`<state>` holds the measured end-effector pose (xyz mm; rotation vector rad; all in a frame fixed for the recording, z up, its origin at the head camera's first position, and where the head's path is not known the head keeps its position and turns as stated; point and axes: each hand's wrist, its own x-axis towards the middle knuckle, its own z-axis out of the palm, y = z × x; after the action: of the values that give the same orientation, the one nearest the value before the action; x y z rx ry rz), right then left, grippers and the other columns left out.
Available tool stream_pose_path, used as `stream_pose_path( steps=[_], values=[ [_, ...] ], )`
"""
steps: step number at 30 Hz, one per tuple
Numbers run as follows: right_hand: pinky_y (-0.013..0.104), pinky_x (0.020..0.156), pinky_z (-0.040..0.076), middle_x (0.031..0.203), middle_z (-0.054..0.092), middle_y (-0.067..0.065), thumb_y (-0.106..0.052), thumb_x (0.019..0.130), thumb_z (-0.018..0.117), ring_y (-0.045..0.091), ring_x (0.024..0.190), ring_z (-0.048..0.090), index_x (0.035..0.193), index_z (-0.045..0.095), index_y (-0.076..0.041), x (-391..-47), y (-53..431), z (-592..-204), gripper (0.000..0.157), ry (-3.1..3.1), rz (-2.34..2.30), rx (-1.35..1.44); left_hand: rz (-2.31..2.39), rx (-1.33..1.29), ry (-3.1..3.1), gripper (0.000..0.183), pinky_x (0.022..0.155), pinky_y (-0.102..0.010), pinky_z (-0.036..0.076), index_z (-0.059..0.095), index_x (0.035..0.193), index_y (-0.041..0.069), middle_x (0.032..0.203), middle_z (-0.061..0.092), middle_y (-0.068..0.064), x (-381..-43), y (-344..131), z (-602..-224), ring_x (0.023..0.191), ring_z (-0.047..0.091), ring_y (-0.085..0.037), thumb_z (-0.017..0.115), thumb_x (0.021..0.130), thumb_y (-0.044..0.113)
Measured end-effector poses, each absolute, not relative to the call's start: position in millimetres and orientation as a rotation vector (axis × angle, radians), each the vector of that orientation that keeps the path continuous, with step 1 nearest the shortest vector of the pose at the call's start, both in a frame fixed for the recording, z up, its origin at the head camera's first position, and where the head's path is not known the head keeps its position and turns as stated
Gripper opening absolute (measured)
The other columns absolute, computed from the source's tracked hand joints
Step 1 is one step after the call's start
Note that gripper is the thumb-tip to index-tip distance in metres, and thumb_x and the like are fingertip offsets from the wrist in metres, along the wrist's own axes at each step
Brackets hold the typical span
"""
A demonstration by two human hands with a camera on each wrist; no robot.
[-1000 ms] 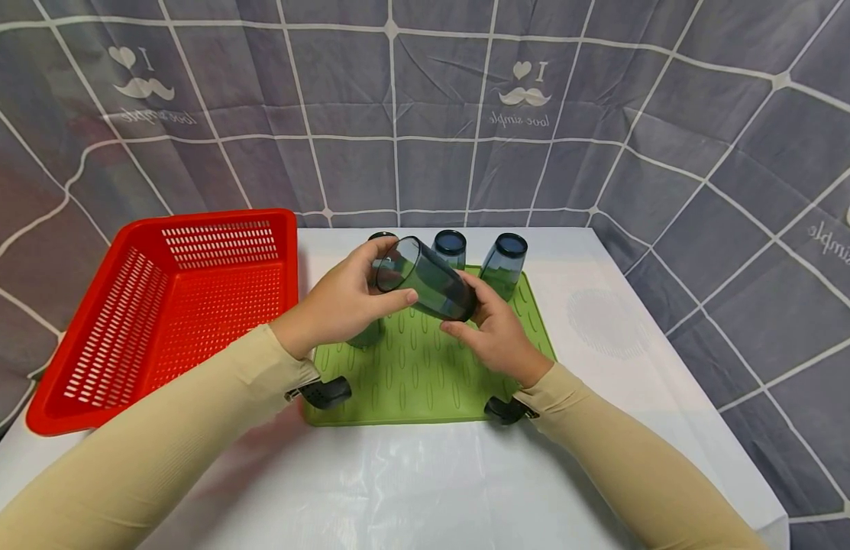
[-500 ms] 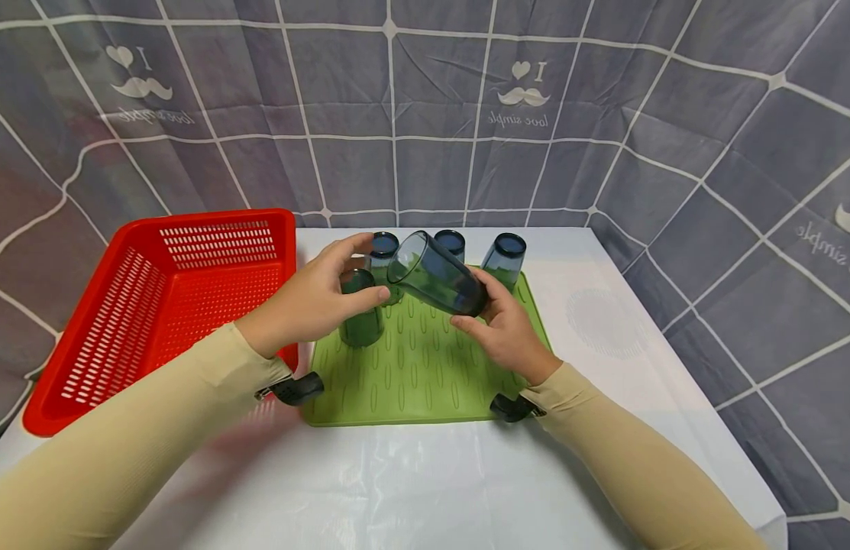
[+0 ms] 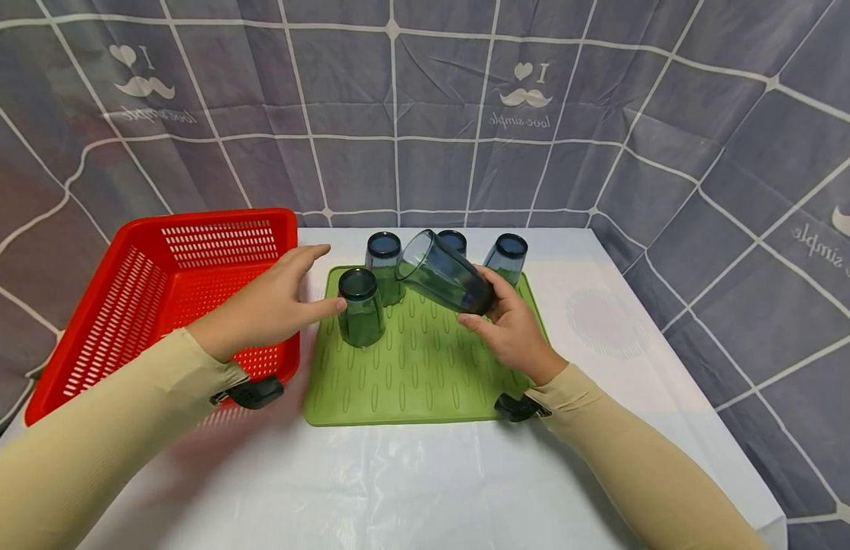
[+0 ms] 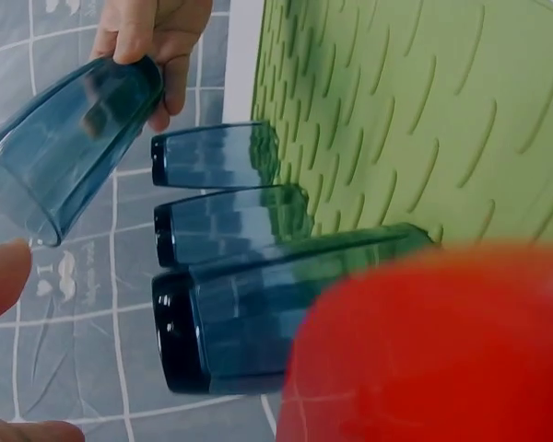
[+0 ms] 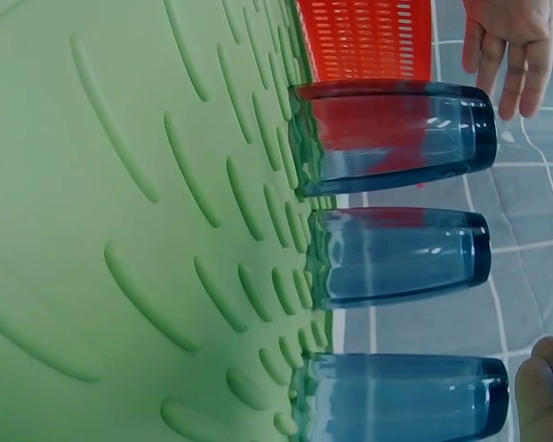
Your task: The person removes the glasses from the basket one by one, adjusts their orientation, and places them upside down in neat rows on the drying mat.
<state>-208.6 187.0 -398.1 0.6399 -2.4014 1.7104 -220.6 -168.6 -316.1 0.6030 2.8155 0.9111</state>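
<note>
My right hand (image 3: pixel 510 328) grips a blue-grey drinking glass (image 3: pixel 441 271) by its thick base end, tilted with the mouth up to the left, above the green ribbed mat (image 3: pixel 425 382). In the left wrist view the held glass (image 4: pixel 69 152) hangs from the fingers at its base. My left hand (image 3: pixel 269 302) holds nothing; its fingers reach out over the red basket's right side, thumb beside the nearest upturned glass (image 3: pixel 360 309). Behind that one, another upturned glass (image 3: pixel 385 267) stands on the mat, with two more, a partly hidden glass (image 3: pixel 454 242) and a right-hand glass (image 3: pixel 507 258).
On the left sits a red plastic basket (image 3: pixel 294 229) with slotted walls, partly covered by my left forearm. A white cloth (image 3: pixel 425 489) covers the table. Grey checked curtains (image 3: pixel 438 84) hang behind and on the right.
My left hand has let go of the held glass and moved left toward the basket. The right hand has kept hold of it, drifting slightly right.
</note>
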Motion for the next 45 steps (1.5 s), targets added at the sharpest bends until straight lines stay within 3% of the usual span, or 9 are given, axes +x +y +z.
stream_pose_path(
  steps=[4,11,15,24,36,45],
  values=[
    [0.045,0.103,0.057,0.158,0.045,0.024,0.005,0.098,0.069,0.043,0.133,0.06,0.164,0.032,-0.005,-208,188,-398,0.076,-2.408,1.7,0.633,0.859,0.586,2.824,0.095,0.123,-0.072,0.027,0.02,0.168,0.011,0.172,0.023,-0.019,-222,-175,-316,0.158,0.025,-0.045,0.071,0.098,0.049],
    [0.025,0.098,0.057,0.158,0.043,0.026,0.007,0.098,0.067,0.044,0.134,0.058,0.164,0.029,-0.002,-208,190,-398,0.077,-2.391,1.75,0.621,0.755,0.515,2.818,0.105,0.119,-0.075,0.029,0.012,0.17,0.012,0.174,0.016,-0.021,-224,-189,-315,0.157,0.023,-0.049,0.069,0.096,0.06],
    [0.018,0.094,0.056,0.158,0.041,0.027,0.009,0.098,0.065,0.045,0.135,0.056,0.164,0.026,-0.001,-208,193,-396,0.077,-2.38,1.798,0.604,0.642,0.524,2.793,0.109,0.116,-0.076,0.033,0.01,0.17,0.008,0.173,0.011,-0.026,-225,-194,-316,0.154,0.026,-0.054,0.07,0.095,0.06],
    [0.018,0.094,0.057,0.157,0.043,0.027,0.008,0.098,0.066,0.04,0.132,0.058,0.164,0.029,-0.003,-207,197,-396,0.076,-2.374,1.803,0.601,0.436,0.581,2.717,0.117,0.118,-0.075,0.029,0.019,0.167,0.0,0.173,0.01,-0.029,-223,-199,-319,0.157,0.015,-0.055,0.071,0.088,0.07],
    [0.019,0.099,0.056,0.161,0.039,0.026,0.007,0.1,0.064,0.044,0.142,0.052,0.165,0.027,-0.005,-204,204,-395,0.076,-2.386,1.816,0.62,0.457,0.634,2.712,0.106,0.121,-0.073,0.027,0.025,0.165,-0.003,0.17,0.02,-0.033,-200,-185,-325,0.155,0.023,-0.056,0.073,0.092,0.058],
    [0.019,0.099,0.056,0.161,0.04,0.027,0.006,0.1,0.065,0.045,0.141,0.052,0.165,0.027,-0.004,-206,208,-395,0.076,-2.404,1.795,0.606,0.49,0.622,2.704,0.111,0.12,-0.073,0.029,0.023,0.165,-0.004,0.172,0.014,-0.032,-191,-184,-338,0.155,0.021,-0.057,0.075,0.09,0.06]
  ],
)
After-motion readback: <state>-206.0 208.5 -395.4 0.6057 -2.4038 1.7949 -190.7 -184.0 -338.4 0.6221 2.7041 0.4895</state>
